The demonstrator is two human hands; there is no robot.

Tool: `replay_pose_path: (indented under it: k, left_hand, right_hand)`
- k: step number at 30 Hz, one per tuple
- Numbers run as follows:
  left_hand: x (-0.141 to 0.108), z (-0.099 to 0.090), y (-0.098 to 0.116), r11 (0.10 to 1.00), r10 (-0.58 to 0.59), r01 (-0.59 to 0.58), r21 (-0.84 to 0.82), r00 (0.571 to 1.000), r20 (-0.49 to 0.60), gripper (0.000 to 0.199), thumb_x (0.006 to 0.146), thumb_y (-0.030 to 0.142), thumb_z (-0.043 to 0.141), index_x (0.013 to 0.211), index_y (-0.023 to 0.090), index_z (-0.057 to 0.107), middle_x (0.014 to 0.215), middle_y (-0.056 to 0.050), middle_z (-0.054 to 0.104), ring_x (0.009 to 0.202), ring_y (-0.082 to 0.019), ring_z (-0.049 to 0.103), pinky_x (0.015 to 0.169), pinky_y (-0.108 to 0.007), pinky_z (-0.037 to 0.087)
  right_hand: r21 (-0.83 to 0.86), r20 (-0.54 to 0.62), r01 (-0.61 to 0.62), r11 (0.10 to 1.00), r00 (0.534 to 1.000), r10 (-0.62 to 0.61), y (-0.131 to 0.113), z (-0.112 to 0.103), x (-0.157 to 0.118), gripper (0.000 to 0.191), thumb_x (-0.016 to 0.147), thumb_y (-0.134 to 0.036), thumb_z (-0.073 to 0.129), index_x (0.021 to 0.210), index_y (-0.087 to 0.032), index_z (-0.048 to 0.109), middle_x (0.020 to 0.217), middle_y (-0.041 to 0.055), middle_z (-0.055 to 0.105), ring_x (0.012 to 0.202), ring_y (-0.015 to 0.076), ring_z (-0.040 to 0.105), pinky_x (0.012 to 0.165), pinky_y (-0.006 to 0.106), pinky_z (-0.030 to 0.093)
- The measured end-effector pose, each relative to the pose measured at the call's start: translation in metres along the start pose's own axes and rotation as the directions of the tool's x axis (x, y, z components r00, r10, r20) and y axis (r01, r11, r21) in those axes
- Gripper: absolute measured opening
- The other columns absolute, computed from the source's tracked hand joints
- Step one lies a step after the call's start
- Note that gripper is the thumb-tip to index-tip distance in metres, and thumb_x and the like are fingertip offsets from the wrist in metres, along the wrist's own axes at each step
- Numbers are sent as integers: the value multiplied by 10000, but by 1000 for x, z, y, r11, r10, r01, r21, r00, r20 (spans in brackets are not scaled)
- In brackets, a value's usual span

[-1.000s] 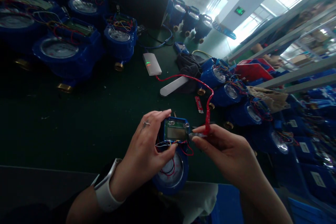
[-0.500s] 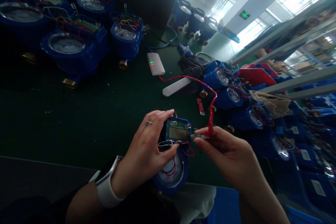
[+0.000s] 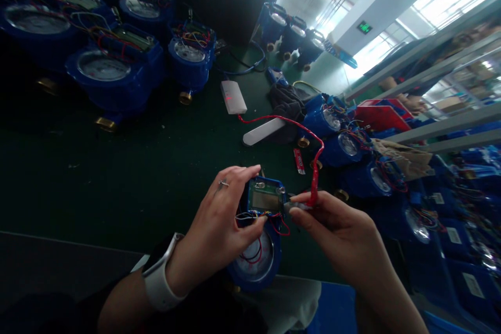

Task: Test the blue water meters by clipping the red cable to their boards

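Observation:
A blue water meter (image 3: 273, 253) with a round dial stands at the bench's near edge. On its upper part sits a circuit board with a small display (image 3: 266, 200), and thin coloured wires hang below it. My left hand (image 3: 225, 214) grips this housing from the left, thumb below and fingers above. Between the thumb and fingers of my right hand (image 3: 332, 222) is a connector (image 3: 296, 205), pressed against the housing's right side; its tip is hidden. A red cable (image 3: 315, 172) runs from the connector to a white box (image 3: 234, 97) with a red light.
Several blue meters (image 3: 117, 68) stand at the left, and more (image 3: 348, 143) line the right side. A flat metal bar (image 3: 264, 131), a dark cloth (image 3: 287, 102) and a red battery-like piece (image 3: 299, 161) lie ahead. Behind the right-hand rails a co-worker's hand (image 3: 413, 103) shows.
The white box showed a green and a red light; now only red shows. Both hands keep their hold, and the view has shifted slightly.

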State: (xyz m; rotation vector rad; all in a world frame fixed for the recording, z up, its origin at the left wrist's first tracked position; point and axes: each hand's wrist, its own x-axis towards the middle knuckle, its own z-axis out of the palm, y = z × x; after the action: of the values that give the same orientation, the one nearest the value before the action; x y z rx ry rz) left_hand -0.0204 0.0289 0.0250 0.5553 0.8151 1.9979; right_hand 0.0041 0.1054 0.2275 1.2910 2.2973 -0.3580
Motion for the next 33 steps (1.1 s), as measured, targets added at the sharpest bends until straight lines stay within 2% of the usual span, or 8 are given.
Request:
replay_pose_path:
  k: [21, 26, 33]
  left_hand:
    - [1, 1, -1, 1000, -6, 6, 7, 1000, 6, 587, 882, 93, 655, 1409, 142, 403, 1360, -44, 432, 1304, -183, 346, 1133, -277, 259]
    - [1, 2, -1, 1000, -2, 2, 5, 1000, -8, 615, 868, 80, 673, 1413, 161, 398, 1364, -42, 434, 1296, -193, 362, 1127, -300, 285]
    - [1, 1, 0, 1000, -5, 5, 22, 1000, -5, 607, 863, 80, 649, 1411, 146, 395, 1361, -32, 434, 1302, -162, 352, 1127, -236, 244]
  right_hand:
    - [44, 19, -67, 997, 998, 67, -1, 1, 1, 118, 955, -181, 619, 1011, -78, 621, 854, 22, 632, 761, 29, 644, 699, -12, 501]
    - [39, 3, -97, 995, 995, 97, 2, 1, 1, 183, 945, -242, 629, 986, -64, 625, 833, 49, 628, 735, 60, 647, 671, 17, 514]
    - [101, -21, -44, 994, 999, 47, 11, 3, -9, 120, 1029, -211, 548, 1115, -127, 543, 1017, 34, 621, 884, 84, 661, 771, 114, 586]
